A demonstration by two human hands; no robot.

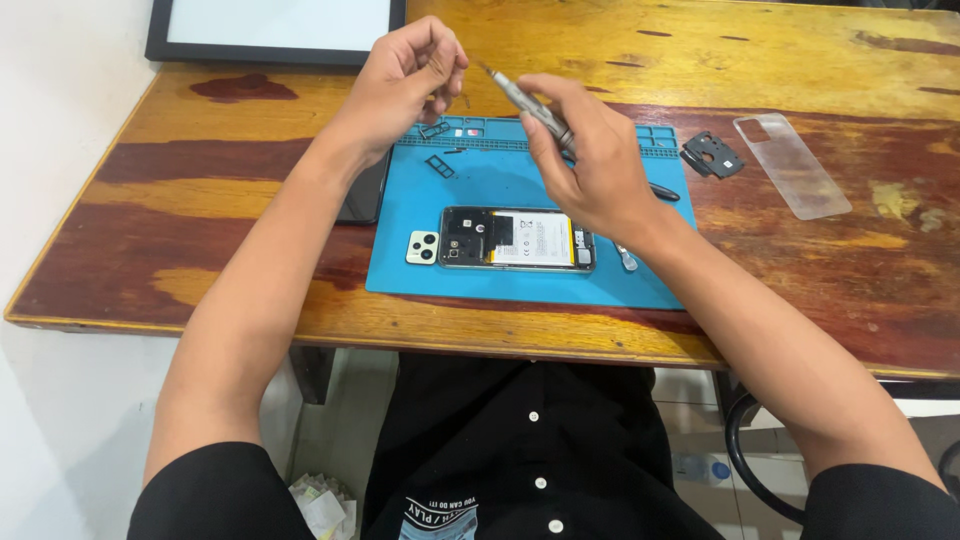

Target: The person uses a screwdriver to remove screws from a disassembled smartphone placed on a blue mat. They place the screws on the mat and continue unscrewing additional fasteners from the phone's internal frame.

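An opened phone (pixel 517 240) lies on a blue work mat (pixel 440 270), its back removed and its battery showing. My right hand (pixel 585 160) is raised above it, gripping a slim grey screwdriver (pixel 530 105) whose tip points up and left. My left hand (pixel 410 75) hovers near that tip with its fingers pinched together; whether something tiny is between them I cannot tell. A small white camera cover (pixel 422 247) rests just left of the phone.
A wooden table (pixel 200 160) carries a black plastic bracket (pixel 713 155) and a clear phone case (pixel 792 165) at the right. A dark flat panel (pixel 365 195) lies left of the mat. A black-framed white board (pixel 270 30) sits at the back left. Small parts rest in the mat's upper tray (pixel 440 128).
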